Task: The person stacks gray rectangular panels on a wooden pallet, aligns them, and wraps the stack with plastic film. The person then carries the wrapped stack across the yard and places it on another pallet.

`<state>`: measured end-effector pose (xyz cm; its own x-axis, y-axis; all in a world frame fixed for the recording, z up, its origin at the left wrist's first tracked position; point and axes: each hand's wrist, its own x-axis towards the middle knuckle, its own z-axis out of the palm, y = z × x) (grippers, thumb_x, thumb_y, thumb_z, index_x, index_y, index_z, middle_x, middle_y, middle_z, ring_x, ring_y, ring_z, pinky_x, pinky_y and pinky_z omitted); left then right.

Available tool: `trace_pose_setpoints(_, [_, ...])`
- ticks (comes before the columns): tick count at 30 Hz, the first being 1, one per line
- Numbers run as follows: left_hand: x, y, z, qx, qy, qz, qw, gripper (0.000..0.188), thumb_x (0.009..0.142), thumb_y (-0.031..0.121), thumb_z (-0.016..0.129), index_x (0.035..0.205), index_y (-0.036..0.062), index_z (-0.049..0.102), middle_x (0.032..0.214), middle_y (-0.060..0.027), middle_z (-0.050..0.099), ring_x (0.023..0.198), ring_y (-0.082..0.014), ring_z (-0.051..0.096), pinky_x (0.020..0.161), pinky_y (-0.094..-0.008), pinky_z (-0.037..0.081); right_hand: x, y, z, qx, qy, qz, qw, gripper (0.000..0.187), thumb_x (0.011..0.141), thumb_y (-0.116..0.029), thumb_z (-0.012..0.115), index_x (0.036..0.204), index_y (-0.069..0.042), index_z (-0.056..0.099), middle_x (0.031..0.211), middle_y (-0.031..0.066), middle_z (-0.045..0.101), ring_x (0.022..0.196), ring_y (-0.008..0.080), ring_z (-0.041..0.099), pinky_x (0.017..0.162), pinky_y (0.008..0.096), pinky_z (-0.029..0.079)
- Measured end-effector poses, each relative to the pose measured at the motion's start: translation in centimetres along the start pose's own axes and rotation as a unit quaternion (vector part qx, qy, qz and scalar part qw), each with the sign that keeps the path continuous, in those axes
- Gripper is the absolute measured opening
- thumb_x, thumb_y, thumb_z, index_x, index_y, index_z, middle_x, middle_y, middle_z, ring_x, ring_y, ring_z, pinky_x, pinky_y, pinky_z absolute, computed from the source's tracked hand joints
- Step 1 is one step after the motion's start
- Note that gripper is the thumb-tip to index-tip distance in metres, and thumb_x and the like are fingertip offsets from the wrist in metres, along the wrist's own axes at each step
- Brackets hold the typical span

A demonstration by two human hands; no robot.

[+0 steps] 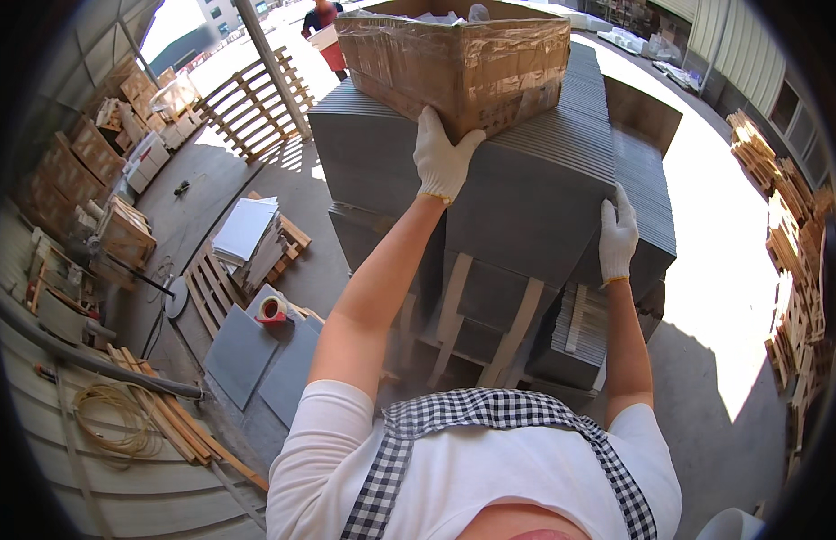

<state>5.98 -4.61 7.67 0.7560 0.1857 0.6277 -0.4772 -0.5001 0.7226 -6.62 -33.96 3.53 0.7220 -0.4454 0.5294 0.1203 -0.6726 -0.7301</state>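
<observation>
A closely packed stack of dark grey flat slabs [526, 211] stands on edge in front of me. On top rests a taped brown cardboard box [508, 76], its near corner toward me, with clear plastic inside. My left hand [443, 157], in a white knit glove, lies at that lower corner and the slabs' top edge, fingers stretched and thumb spread right. Lower down, my gloved right hand [619, 236] rests along the right side edge of the front slabs, thumb and fingers apart. Its fingertips partly show. Neither hand is closed round anything I can see.
More slabs stand below, with wooden strips [451, 301] between. To the left, a tape roll [272, 310] sits on loose grey slabs [240, 355] near a pallet [211, 279]. A coiled hose [112, 418] lies lower left. Stacked pallets [782, 243] line the right; a person [325, 36] stands beyond the box.
</observation>
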Motion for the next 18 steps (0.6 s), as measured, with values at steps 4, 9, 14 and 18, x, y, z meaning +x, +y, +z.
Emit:
trace_pose_setpoints(4, [1.0,0.7,1.9,0.025,-0.017,-0.004,1.0,0.081,0.074,0.039,0.084,0.127,-0.01,0.047,0.123,-0.0278,0.06,0.114,-0.0442,0.059,0.095,-0.045,0.048,-0.1,-0.5,-0.2,-0.005,-0.004,0.008,1.0,0.046,0.098,-0.021,0.057,0.141,-0.005,0.054,0.132,0.0156,0.061,0.123,0.027,0.058,0.105,0.0353,0.043])
trace_pose_setpoints(9, [3.5,0.9,4.5,0.079,-0.107,-0.049,0.99,0.076,0.075,0.042,0.083,0.121,-0.008,0.049,0.116,-0.0267,0.064,0.108,-0.0447,0.062,0.092,-0.047,0.049,-0.4,0.0,-0.1,0.0,0.003,-0.009,1.0,0.047,0.098,-0.019,0.058,0.142,-0.004,0.053,0.131,0.0154,0.061,0.119,0.0261,0.06,0.103,0.0342,0.044])
trace_pose_setpoints(14, [6.1,-0.7,5.5,0.137,-0.123,-0.01,0.983,0.059,0.078,0.041,0.078,0.11,-0.0033,0.055,0.103,-0.0233,0.068,0.103,-0.0421,0.064,0.088,-0.0488,0.049,-0.7,-0.3,0.0,0.009,-0.008,0.007,1.0,0.048,0.098,-0.019,0.058,0.143,-0.004,0.051,0.131,0.015,0.061,0.113,0.0236,0.062,0.101,0.0334,0.046])
trace_pose_setpoints(18, [4.5,-2.0,4.4,0.112,-0.066,0.042,0.991,0.055,0.083,0.04,0.073,0.116,-0.0028,0.06,0.107,-0.022,0.067,0.102,-0.0403,0.062,0.09,-0.0477,0.046,-0.7,0.0,0.1,-0.007,-0.013,0.023,1.0,0.048,0.099,-0.019,0.059,0.144,-0.005,0.051,0.132,0.0143,0.06,0.114,0.0228,0.062,0.101,0.0334,0.046])
